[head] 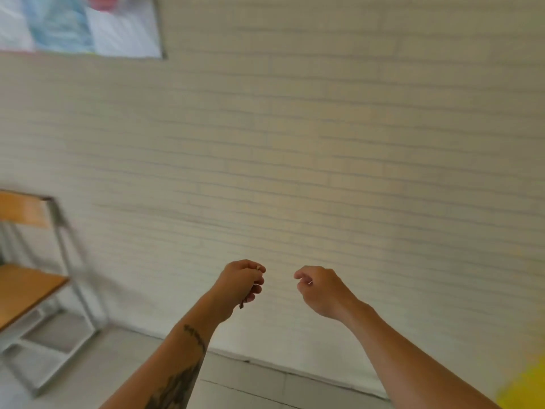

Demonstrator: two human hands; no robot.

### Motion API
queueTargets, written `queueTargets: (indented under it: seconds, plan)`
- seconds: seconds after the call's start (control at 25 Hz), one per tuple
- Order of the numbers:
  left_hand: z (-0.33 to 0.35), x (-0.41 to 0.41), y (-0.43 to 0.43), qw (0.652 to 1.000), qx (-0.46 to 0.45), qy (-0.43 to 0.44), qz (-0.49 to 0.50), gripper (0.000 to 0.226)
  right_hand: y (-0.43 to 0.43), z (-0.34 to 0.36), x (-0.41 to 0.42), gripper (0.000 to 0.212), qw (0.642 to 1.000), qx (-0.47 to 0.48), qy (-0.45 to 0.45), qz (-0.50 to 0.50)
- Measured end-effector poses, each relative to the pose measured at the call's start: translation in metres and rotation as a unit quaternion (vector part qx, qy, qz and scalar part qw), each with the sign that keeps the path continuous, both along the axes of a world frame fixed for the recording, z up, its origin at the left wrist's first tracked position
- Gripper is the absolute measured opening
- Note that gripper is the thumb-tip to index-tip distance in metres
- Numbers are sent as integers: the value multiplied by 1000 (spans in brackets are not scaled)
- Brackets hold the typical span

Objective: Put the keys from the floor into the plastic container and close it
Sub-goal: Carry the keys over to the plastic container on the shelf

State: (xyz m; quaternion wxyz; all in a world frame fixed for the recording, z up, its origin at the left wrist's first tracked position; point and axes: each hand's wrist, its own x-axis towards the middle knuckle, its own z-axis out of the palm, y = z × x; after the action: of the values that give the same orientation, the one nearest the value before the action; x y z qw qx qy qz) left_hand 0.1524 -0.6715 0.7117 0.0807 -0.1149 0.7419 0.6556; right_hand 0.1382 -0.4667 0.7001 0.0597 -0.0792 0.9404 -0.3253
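My left hand (240, 286) is raised in front of a white brick wall, its fingers curled around the keys (243, 301); a dark tip pokes out below the fist and a small brass bit shows near the thumb. My right hand (320, 290) hovers a short way to the right at the same height, fingers loosely curled with nothing visible in them. The two hands do not touch. No plastic container is in view. The picture is blurred by motion.
A chair (32, 284) with a wooden seat and grey metal frame stands at the left by the wall. A colourful poster (79, 23) hangs at the top left. A blurred yellow object (525, 388) sits at the bottom right corner. Pale floor tiles (250, 385) meet the wall below.
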Motion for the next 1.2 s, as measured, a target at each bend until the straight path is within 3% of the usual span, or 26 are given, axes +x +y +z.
queueTargets:
  seconds: [0.32,0.64,1.2]
  plan:
    - [6,50,-260,990,-22,11,138,21,-263,13,-4,35,992,-23,11,125]
    - [15,81,-446,962,-30,-4,270,22,-477,19,-30,35,966,-24,24,255]
    - [34,-21,-754,905,-66,-17,419,12,-846,18,-195,36,917,-61,13,395]
